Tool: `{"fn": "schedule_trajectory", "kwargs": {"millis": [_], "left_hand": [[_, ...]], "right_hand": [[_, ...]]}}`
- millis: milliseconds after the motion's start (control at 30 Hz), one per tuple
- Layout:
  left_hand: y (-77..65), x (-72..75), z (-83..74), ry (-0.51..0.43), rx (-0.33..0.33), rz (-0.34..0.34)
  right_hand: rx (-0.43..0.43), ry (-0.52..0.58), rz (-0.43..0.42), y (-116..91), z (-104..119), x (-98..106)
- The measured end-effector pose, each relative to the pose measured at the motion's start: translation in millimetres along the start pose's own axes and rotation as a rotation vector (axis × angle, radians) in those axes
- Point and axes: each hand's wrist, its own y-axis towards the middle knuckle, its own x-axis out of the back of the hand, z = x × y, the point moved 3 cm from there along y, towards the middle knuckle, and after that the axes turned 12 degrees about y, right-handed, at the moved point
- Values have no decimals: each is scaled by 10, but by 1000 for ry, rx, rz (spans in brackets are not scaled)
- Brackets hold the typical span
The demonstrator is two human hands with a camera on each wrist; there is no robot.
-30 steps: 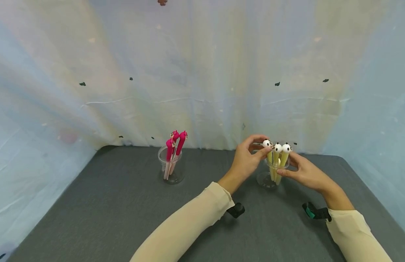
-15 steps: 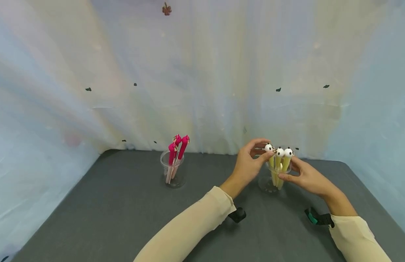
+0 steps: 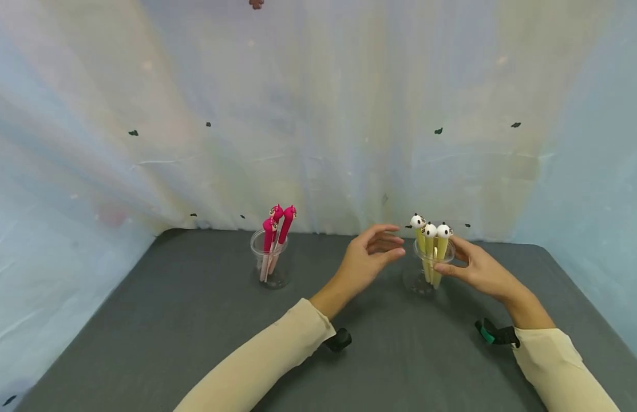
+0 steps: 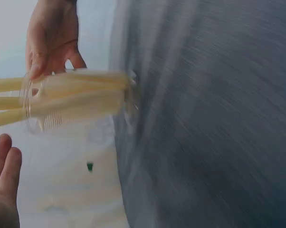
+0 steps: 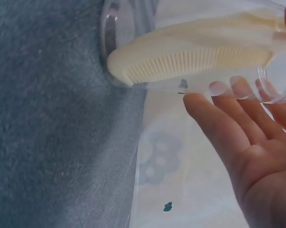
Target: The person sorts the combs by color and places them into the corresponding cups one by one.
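My right hand (image 3: 478, 269) holds a clear plastic cup (image 3: 414, 279) near its rim, thumb in front and fingers behind. Three pale yellow combs (image 3: 429, 247) with white panda heads stand in it, leaning slightly apart. In the right wrist view the teeth of one comb (image 5: 190, 64) show through the cup wall, with the fingertips against the outside. My left hand (image 3: 367, 260) hovers just left of the cup, fingers loosely extended and holding nothing. In the left wrist view its fingertips (image 4: 10, 164) are apart from the cup (image 4: 43, 121).
Farther left stands a second clear cup (image 3: 280, 279) with three bright pink, character-topped sticks (image 3: 269, 236) in it. Grey cloth covers the table (image 3: 194, 326). A pale patterned curtain (image 3: 318, 114) hangs along its back edge and sides.
My left hand has let go of the leftmost panda comb and moved away to the left. My right hand keeps its hold on the cup.
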Motion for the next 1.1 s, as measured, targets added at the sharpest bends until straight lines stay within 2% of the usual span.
{"fn": "schedule_trajectory", "kwargs": {"millis": [233,367,467,567,733,833,933,1000,1100], "left_hand": [[-399,491,53,171,-37,147],[-642,773,91,247,-41,227],[-829,1032,184,293,-32,245],[-1017,1329,309,348,-13,223],[-1274,1870,456,475,33,244],[-1353,2215,494,596,77,248],[-1359,2514,535,741,133,179],[-1319,2644,577,845,166,125],[-1219,2709,654,1017,209,87]], "right_hand": [[-52,-29,2,18,-16,84],[-64,19,4,93,-79,49],[-56,76,18,189,-119,-29],[-53,113,36,299,-132,-112],[-70,115,59,389,-118,-161],[-86,21,59,360,-133,-119],[-72,-163,44,309,-171,-33],[-43,-300,28,285,-207,27],[-6,-481,-10,264,-275,98]]}}
